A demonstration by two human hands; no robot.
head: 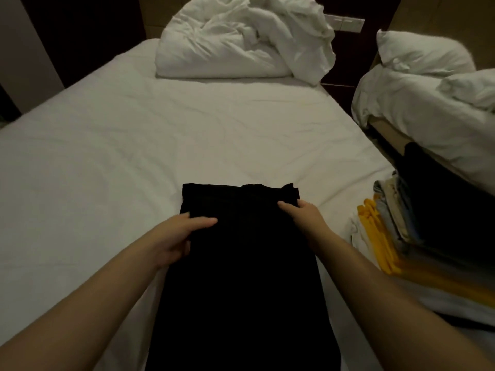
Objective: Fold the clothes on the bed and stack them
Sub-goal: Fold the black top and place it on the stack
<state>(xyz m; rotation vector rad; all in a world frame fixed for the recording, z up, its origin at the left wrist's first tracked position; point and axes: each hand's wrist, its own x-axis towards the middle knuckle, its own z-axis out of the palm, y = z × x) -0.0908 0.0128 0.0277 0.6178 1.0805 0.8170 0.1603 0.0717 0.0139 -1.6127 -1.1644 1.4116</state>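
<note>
Near edge of bed (134, 156): black garment (241, 263) hangs over it. Left hand (184, 231) grip pinches its left side, right hand (302, 215) grip its right. Folded stack (388, 223) at right edge.

Head camera looks down over the bed (112, 145).

My left hand (180, 232) grips the left edge of the black garment (241, 277) and my right hand (304, 213) grips its right edge, thumb on top. The garment lies lengthwise on the white bed (107, 170), running toward 6 o'clock. A crumpled white duvet (227, 41) is heaped at 12 o'clock, a second bed (428, 108) stands at 2 o'clock, and a stack of folded clothes (392, 212) sits at 3 o'clock.
</note>
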